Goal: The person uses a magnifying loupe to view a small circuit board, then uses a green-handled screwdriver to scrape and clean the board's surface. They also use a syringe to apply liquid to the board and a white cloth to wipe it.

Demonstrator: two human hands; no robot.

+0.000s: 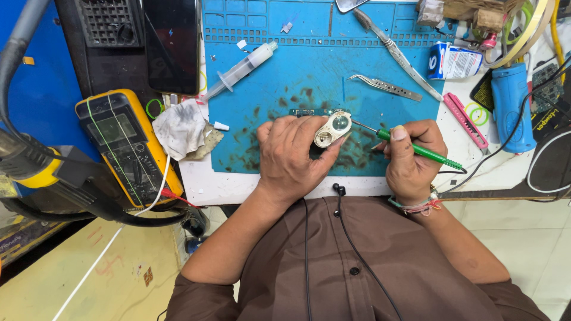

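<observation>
A blue silicone work mat (309, 77), stained with dark smudges, is shown filling the upper centre of the frame. At centre left a yellow digital multimeter (128, 145) is laid face up, with a crumpled white cloth (180, 128) just beside it. A dark smartphone (172, 44) is seen at upper left, off the mat's edge. A blue cylindrical tool (511, 104) lies at the right, beside a pink utility knife (467, 119). A clear plastic syringe (241, 70) rests slantwise on the mat's upper left, and steel tweezers (386, 87) lie at the mat's upper right. At the centre of the frame the left hand (291, 154) is closed around a small silver oval device with a round lens (333, 128), pinched between thumb and fingers above the mat. The right hand (410, 157), right of centre, is closed in a pen grip on a green-handled screwdriver (416, 148), whose tip is brought against the device's right edge.
</observation>
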